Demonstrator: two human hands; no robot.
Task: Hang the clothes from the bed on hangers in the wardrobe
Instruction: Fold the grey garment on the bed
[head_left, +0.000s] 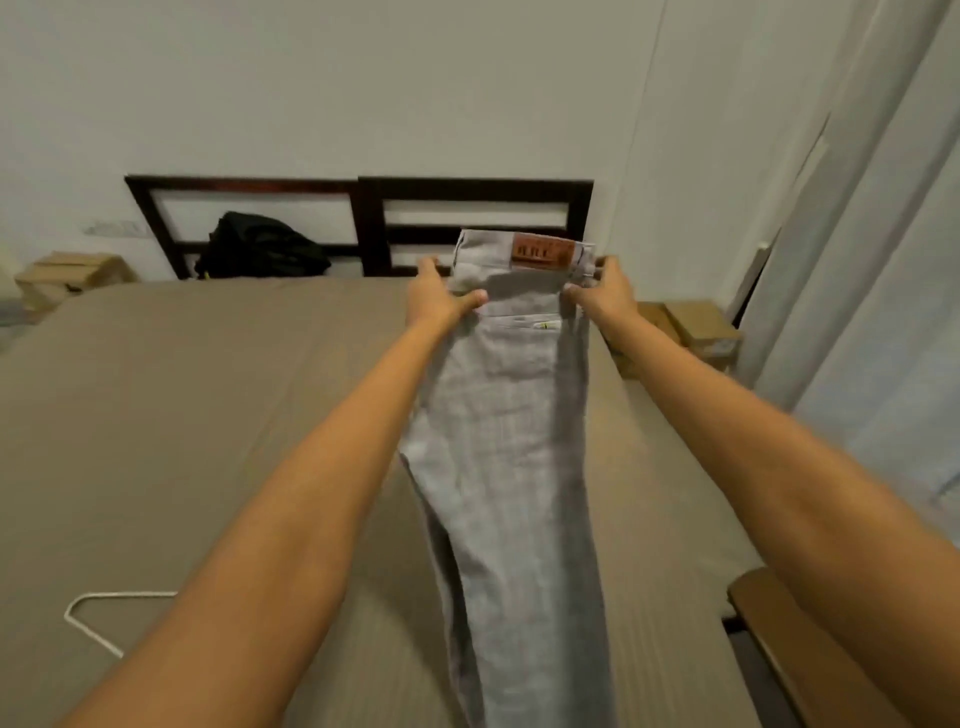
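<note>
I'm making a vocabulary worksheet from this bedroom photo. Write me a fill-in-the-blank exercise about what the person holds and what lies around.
1. The left hand and right hand grip the grey trousers by the ____.
2. The hanger lying on the bed is ____ in colour.
3. The bag in front of the headboard is ____ in colour.
Missing words: waistband; white; black.

Bedroom, seemingly at home — bed (208, 415), headboard (363, 208).
</note>
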